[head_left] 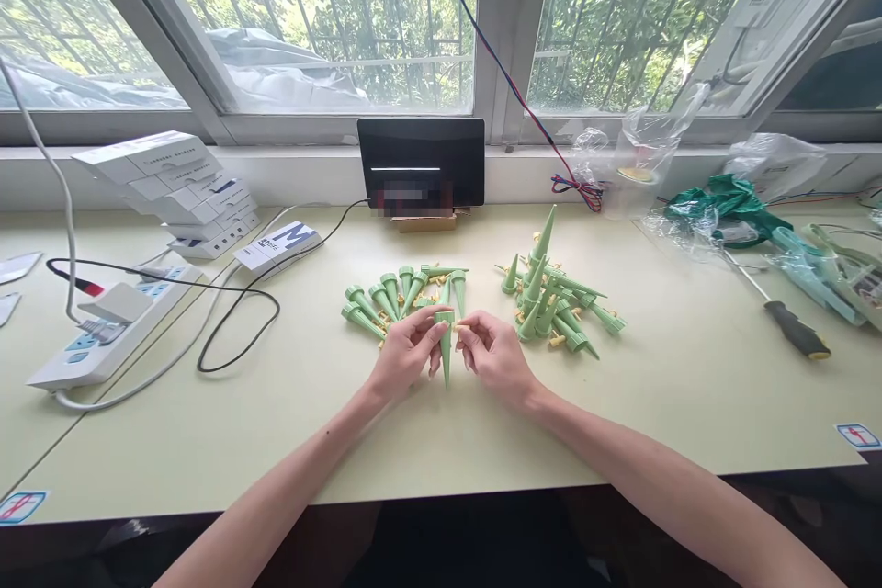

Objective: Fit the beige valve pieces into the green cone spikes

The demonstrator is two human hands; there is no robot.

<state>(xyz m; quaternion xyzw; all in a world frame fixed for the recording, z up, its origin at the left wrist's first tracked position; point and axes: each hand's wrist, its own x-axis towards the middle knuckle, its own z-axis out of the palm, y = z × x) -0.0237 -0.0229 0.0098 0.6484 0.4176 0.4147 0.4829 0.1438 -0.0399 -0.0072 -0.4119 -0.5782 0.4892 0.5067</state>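
Note:
My left hand [408, 351] grips a green plant watering spike [446, 356] by its wide ribbed top, its point hanging down. My right hand [497, 355] is close on the other side, thumb and finger pinching a small yellow valve [460, 326] against or right beside the spike's top; whether it is seated there I cannot tell. Beyond my left hand lies a fan of spikes [381, 298] with yellow valves on them. A looser pile of green spikes [544, 294] lies past my right hand, some upright and some on their sides, with yellow pieces among them.
A dark-screened tablet [422, 163] leans at the back. To the left are stacked white boxes [175, 184], a power strip [117, 322], a small box [279, 246] and a black cable [272, 294]. Rightward are a screwdriver [796, 328] and green plastic bags [734, 211].

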